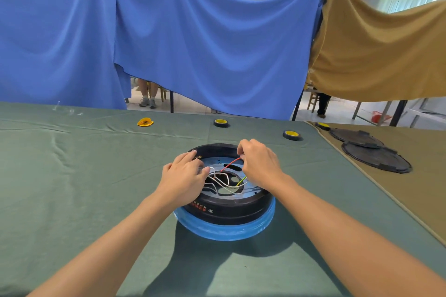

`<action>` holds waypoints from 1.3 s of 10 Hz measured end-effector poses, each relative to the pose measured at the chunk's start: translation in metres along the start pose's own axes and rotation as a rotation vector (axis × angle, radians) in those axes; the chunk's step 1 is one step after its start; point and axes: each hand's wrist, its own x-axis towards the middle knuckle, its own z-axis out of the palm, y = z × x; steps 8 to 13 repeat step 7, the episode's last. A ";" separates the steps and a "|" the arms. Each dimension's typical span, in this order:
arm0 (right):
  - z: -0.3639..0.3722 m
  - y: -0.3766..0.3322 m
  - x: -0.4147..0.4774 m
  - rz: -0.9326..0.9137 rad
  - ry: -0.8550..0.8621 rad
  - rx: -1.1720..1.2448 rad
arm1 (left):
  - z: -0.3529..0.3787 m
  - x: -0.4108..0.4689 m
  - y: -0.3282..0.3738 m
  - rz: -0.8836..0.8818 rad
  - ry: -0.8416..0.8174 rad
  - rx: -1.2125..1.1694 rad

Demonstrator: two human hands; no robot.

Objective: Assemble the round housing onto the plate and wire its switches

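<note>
The round black housing [231, 210] sits upside down on a plate wrapped in blue film [226, 230], in the middle of the green-covered table. Inside it lie white wires [217, 179], a green-yellow wire [242, 181] and a red wire [230, 164]. My right hand [259, 164] pinches the upper end of the red wire over the housing's far right side. At the left rim, my left hand [184, 177] rests with its fingers curled among the white wires; whether it grips one is unclear.
Two rolls of black tape with yellow cores [221, 123] [291, 135] and a yellow scrap [145, 122] lie farther back. Two dark round covers [376, 159] [354, 137] rest on the brown cloth at right. Blue and tan curtains hang behind the table.
</note>
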 end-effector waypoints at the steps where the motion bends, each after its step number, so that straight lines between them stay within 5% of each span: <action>1: 0.002 0.004 0.001 0.063 0.064 0.018 | 0.002 0.001 -0.001 0.003 0.010 0.013; 3: 0.003 0.004 0.002 -0.011 -0.108 0.131 | 0.003 0.001 0.000 -0.001 0.011 0.026; 4: 0.003 0.001 0.000 -0.106 -0.262 -0.036 | 0.004 0.002 0.000 -0.007 0.005 0.044; 7: -0.015 0.004 -0.005 -0.069 -0.096 0.165 | 0.001 0.002 0.001 -0.014 0.005 0.051; 13: -0.015 0.004 -0.005 -0.069 -0.096 0.165 | 0.001 0.002 0.001 -0.014 0.005 0.051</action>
